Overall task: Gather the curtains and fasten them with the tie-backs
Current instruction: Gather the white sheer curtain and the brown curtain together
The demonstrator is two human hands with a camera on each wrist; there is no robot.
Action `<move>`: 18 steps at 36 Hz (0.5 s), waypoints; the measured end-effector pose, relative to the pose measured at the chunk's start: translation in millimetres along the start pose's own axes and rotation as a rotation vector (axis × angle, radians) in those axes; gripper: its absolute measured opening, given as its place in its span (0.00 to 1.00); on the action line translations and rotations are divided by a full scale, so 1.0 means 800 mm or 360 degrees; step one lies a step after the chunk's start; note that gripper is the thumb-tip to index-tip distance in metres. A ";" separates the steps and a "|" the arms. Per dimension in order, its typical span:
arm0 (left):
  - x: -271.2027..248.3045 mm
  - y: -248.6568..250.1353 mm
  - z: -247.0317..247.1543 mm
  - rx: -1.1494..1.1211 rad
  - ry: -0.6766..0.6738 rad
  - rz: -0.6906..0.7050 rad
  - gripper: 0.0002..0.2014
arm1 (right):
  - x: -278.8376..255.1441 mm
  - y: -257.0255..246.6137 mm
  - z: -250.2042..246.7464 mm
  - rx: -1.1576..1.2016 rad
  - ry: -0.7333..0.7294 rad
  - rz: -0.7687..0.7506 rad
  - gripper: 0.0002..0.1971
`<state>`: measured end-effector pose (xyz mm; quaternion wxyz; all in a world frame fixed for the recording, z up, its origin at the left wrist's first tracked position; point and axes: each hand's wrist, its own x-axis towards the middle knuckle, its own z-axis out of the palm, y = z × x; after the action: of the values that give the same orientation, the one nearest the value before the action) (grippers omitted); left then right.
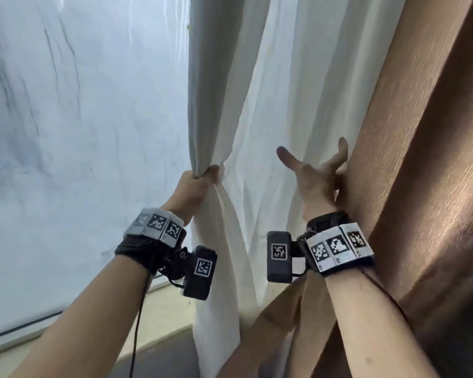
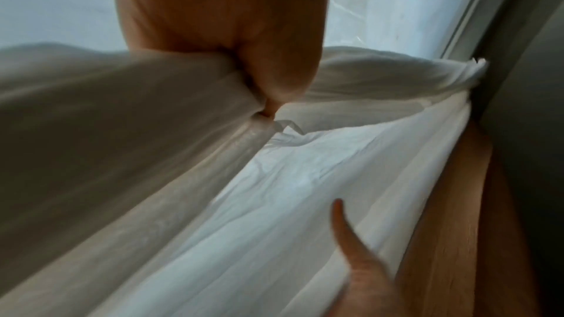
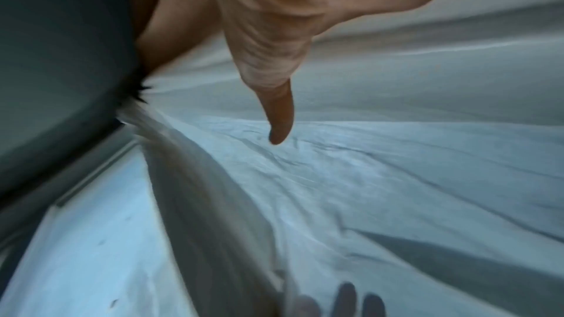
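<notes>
A white sheer curtain [image 1: 271, 110] hangs in folds in front of the window, with a brown heavy curtain [image 1: 421, 159] to its right. My left hand [image 1: 200, 178] grips the left edge of the white curtain in a bunched fold, also seen as the fist [image 2: 268, 76] on the fabric [image 2: 152, 117]. My right hand [image 1: 317, 170] is spread, thumb out, with its fingers against the seam between the white and brown curtains. The right wrist view shows its thumb [image 3: 277, 115] over the white cloth [image 3: 396, 165]. No tie-back is in view.
The frosted window pane [image 1: 79, 132] fills the left side, with a pale sill [image 1: 159, 317] and frame below it. A black cable [image 1: 137, 323] hangs from my left wrist. A dark wall [image 2: 534, 129] borders the curtains' far side.
</notes>
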<state>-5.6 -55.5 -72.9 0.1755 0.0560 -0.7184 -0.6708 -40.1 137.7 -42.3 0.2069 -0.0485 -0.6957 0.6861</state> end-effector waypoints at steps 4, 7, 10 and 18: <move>-0.011 -0.002 -0.008 -0.0096 -0.0150 0.0083 0.21 | 0.001 0.025 0.019 0.0077 -0.0291 0.0071 0.72; -0.018 -0.016 -0.014 0.0081 -0.0164 0.0231 0.18 | -0.002 0.033 0.032 0.0026 -0.0619 0.0052 0.62; -0.021 -0.041 -0.024 0.0134 -0.0436 0.0268 0.34 | -0.021 0.033 0.046 0.0040 -0.0857 0.0040 0.23; -0.022 -0.065 -0.014 0.0083 -0.0528 0.0130 0.20 | -0.072 0.030 0.057 0.0005 -0.1300 -0.0020 0.11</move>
<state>6.6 -65.4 -126.5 0.0801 -0.0801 -0.7564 -0.6442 -9.4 75.9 -77.3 -0.0822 0.2324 -0.7199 0.6488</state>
